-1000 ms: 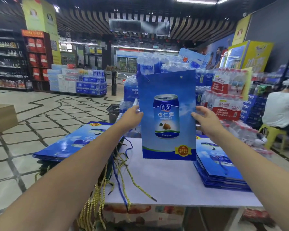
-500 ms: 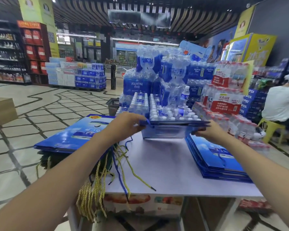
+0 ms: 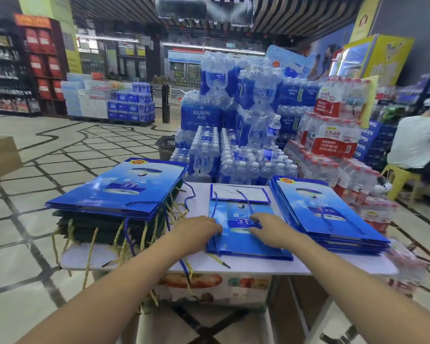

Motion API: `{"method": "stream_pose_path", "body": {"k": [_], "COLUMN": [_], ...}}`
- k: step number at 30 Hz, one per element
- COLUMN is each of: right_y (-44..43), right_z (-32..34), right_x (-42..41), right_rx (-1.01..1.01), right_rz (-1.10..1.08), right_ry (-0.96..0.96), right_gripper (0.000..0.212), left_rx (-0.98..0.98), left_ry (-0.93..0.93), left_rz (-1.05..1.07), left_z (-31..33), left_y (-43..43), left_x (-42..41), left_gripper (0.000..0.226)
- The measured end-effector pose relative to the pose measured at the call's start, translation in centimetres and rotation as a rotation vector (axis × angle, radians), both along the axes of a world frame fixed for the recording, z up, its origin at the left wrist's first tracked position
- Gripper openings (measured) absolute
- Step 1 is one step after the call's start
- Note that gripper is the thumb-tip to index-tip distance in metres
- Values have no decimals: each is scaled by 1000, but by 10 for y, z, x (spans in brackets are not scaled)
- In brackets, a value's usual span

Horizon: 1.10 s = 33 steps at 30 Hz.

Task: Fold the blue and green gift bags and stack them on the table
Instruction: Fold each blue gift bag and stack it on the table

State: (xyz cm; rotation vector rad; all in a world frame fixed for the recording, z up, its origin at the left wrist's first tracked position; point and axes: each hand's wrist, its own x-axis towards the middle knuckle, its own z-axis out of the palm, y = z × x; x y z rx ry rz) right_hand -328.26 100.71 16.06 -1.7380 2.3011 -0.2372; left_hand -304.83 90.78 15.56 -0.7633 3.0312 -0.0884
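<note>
flatly on the table (image 3: 253,266), between the left stack (image 3: 119,189) and right stack (image 3: 330,219), the blue gift bag (image 3: 236,244) lies lengthwise away from the person, base flap at the far end. left hand (image 3: 199,232) and right hand (image 3: 268,229) press it, fingers uncurled.

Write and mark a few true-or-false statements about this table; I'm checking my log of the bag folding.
1. The left hand and right hand both rest on the middle bag, which lies flat on the table. True.
2. The left stack holds only blue bags. False: dark green bags lie under the blue ones.
3. The top bag of the right stack is green. False: it is blue.
4. Packs of bottled water stand behind the table. True.
</note>
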Motion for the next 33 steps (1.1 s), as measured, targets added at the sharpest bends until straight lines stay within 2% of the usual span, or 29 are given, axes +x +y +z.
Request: {"method": "stream_pose_path", "body": {"k": [2, 5, 9, 13, 16, 20, 22, 25, 27, 31, 33], "right_y": [1, 0, -8, -22, -30, -18, -8, 2, 1, -18, -33], "right_z": [-18, -28, -25, -24, -22, 2, 12, 21, 20, 5, -4], "right_x": [0, -5, -10, -8, 0, 12, 9, -1, -4, 11, 27], "right_rx": [-134, -295, -309, -299, -200, 22, 73, 73, 48, -134, -193], "right_rz": [-49, -170, -285, -300, -211, 61, 93, -1, -74, -115, -128], "right_ry": [14, -84, -220, -274, -217, -161, -114, 130, 249, 129, 62], "right_gripper": [46, 41, 49, 49, 48, 40, 34, 17, 15, 21, 31], "left_rx": [34, 107, 160, 109, 86, 97, 113, 148, 169, 186, 162], "left_ry": [61, 179, 218, 240, 262, 307, 332, 380, 415, 421, 388], "left_rz": [30, 6, -16, -33, -16, 3, 9, 24, 42, 48, 25], "left_z": [-5, -11, -21, -25, -33, -36, -36, -38, -40, -41, -41], "left_y": [1, 2, 5, 4, 2, 2, 2, 2, 1, 1, 1], "left_x": [-3, -3, 0, -2, 0, 0, 0, 0, 1, 2, 3], "left_gripper": [53, 37, 39, 41, 41, 41, 40, 38, 36, 39, 47]}}
